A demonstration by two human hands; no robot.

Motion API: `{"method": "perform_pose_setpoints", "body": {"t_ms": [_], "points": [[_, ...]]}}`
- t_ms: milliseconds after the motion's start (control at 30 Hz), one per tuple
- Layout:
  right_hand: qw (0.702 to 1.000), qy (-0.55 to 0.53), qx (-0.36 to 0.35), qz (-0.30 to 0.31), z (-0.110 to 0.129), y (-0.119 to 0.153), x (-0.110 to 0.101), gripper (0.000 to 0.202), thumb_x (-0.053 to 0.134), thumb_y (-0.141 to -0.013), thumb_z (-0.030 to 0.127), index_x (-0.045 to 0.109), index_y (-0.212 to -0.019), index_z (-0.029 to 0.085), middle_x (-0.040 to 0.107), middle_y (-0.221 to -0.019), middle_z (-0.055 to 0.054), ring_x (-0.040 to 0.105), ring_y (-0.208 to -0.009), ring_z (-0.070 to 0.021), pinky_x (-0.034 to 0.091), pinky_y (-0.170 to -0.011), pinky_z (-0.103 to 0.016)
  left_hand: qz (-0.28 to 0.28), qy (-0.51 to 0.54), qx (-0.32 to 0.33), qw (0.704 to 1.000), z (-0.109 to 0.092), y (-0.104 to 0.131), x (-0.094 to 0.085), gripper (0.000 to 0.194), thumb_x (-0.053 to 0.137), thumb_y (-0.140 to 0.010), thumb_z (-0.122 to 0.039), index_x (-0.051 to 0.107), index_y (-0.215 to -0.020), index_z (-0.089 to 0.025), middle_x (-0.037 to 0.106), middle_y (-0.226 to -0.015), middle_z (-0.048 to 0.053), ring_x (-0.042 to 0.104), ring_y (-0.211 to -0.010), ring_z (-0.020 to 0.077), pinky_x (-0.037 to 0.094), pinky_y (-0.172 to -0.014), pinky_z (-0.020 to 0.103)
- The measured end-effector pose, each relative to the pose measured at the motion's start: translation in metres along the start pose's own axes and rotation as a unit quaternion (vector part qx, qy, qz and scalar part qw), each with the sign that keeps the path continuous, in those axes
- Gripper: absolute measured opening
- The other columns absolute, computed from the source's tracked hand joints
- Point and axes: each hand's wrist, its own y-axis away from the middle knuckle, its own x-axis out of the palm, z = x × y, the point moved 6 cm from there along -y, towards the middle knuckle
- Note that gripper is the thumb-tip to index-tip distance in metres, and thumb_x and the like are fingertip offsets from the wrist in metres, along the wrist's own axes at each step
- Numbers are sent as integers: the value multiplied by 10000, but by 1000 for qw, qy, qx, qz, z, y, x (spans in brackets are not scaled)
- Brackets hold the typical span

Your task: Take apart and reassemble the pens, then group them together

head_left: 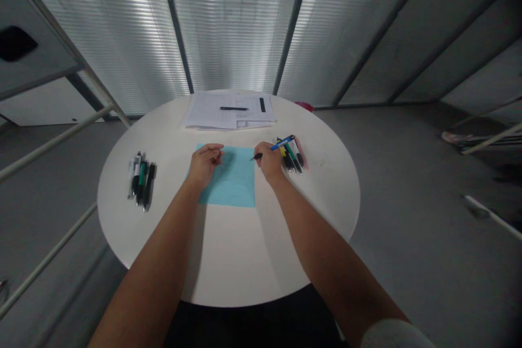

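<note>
blue pen (pixel 283 142) in right hand (pixel 269 161), left hand (pixel 205 165) over turquoise sheet (pixel 232 186)

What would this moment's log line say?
right hand: holds blue pen, tip near turquoise paper | left hand: at paper's left side | left pens, right pens: on table | white sheets: black pen on top

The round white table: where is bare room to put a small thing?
Bare patches: between the forearms, from the blue sheet to the table's near edge; between the left pens and the left forearm; and right of the right pens, to the rim. Crowded: around the right hand and its blue pen; far side, under papers.
</note>
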Motion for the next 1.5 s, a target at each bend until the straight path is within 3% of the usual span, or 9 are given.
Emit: {"method": "perform_pose_setpoints", "body": {"t_ms": [100, 233, 533, 733, 933, 1200, 1300, 1400, 1500], "points": [[996, -82, -23, -9, -1, -3, -2, 192, 401, -636, 244, 499, -477, 201, 388, -416, 31, 361, -419, -113, 254, -435, -248, -4, -1, 0, 1000, -1, 0, 0, 200, 666, -591, -170, 693, -783, -121, 616, -677, 40, 517, -557, 105, 392, -548, 252], [996, -92, -21, -5, -4, -4, -3, 155, 413, -596, 233, 536, -516, 186, 451, -470, 25, 387, -456, -101, 291, -449, -233, -3, 0, 2, 1000, -2, 1, 1, 193, 665, -586, -171, 697, -770, -123, 608, -654, 32, 515, -546, 106, 385, -544, 250], [997, -68, 35, -33, -7, -2, -2, 286, 499, -717, 278, 614, -960, 181, 422, -390, 101, 403, -363, -97, 302, -399, -199, -6, 0, 0, 1000, -2, 2, 1, 190, 674, -584, -165, 694, -769, -126, 607, -661, 36, 508, -539, 100, 379, -540, 254], [997, -57, 35, -44, -2, -1, -2, 460, 487, -787, 315, 524, -1224, 178, 460, -405, 113, 438, -360, -109, 341, -407, -200, -6, -3, -5, 1000, -2, 1, 1, 198, 683, -585, -177, 685, -776, -126, 606, -666, 35, 517, -554, 102, 392, -553, 255], [999, -30, 13, -33, -3, -4, 0, 438, 410, -875, 431, 584, -1162, 150, 507, -465, 69, 468, -435, -107, 368, -478, -208, 2, -3, -1, 1000, -2, 1, 1, 190, 676, -595, -183, 686, -779, -137, 604, -666, 34, 517, -563, 109, 390, -549, 257], [998, 36, -2, -46, -4, -6, -4, 395, 565, -783, 425, 658, -1070, 170, 552, -617, 48, 532, -594, -114, 420, -580, -222, -2, -3, -10, 1000, 0, 0, 0, 188, 651, -600, -165, 686, -782, -131, 594, -655, 33, 511, -557, 111, 385, -552, 265], [1000, 3, 9, -22, -4, -4, 0, 466, 585, -771, 401, 595, -1190, 198, 564, -591, 60, 519, -503, -108, 412, -482, -208, -1, -1, -6, 1000, 0, -1, 0, 183, 651, -600, -164, 691, -776, -130, 599, -657, 35, 506, -556, 111, 380, -547, 266], [998, -60, 31, -21, -3, 0, 2, 717, 625, -750, 394, 378, -1406, 240, 615, -615, 67, 509, -423, -102, 399, -401, -193, 3, 4, -3, 1000, -1, -1, 0, 178, 652, -606, -160, 696, -775, -128, 597, -654, 33, 513, -565, 111, 378, -551, 263], [995, -89, 35, -31, -1, 2, 1, 836, 652, -742, 402, 252, -1462, 256, 654, -645, 61, 498, -379, -90, 398, -373, -182, 4, 4, -2, 1000, -2, 0, 1, 179, 657, -610, -160, 700, -780, -124, 595, -647, 30, 514, -557, 106, 375, -554, 260]]}}
